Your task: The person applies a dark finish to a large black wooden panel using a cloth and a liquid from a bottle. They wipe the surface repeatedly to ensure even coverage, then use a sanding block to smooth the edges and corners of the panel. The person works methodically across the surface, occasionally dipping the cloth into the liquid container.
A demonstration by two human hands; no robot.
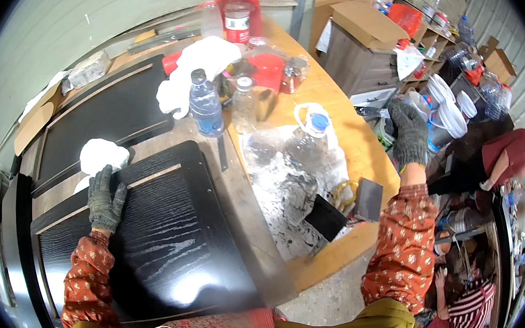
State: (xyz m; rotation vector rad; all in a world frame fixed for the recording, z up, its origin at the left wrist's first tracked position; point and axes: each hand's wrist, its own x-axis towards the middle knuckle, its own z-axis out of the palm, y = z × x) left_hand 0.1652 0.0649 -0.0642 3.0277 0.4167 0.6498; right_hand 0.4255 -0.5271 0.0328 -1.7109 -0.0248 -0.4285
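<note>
My left hand (106, 203), in a grey knitted glove, lies flat with fingers stretched on a black wood-grain panel (161, 230), its fingertips at a bunched white cloth (104, 156). Far out to the right, past the table edge, reaches my right hand (409, 132), gloved the same way. Its fingers are bent and the tips hidden; what they hold, if anything, I cannot make out. Close to those fingers is a dark glossy packet (368, 111). White buckets (449, 119) stand just beyond this hand.
On the yellow wooden table (364, 155) are a large clear jug (307, 140), a blue-labelled bottle (206, 105), a black-stained white sheet (266, 193), a black block (327, 217) and a grey block (368, 199). Another black panel (99, 117) lies behind. Two people work at the right.
</note>
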